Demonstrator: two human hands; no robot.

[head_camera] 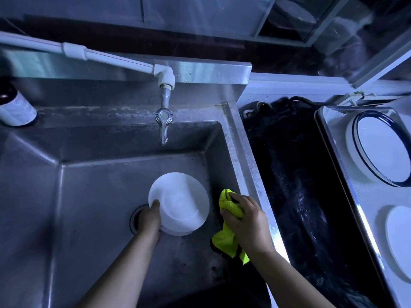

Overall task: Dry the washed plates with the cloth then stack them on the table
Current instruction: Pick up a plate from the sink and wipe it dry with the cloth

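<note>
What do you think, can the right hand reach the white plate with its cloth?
Probably yes. The right hand grips the yellow cloth right beside the white plate, which the left hand holds over the sink, and nothing lies between them.

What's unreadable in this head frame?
Drain: head view, mostly hidden by left hand and white plate.
Lower plate on tray: head view, cut off by right edge.
Cloth: head view, middle covered by right hand.
Shelf contents, top right: head view, too dark and blurred.
</note>
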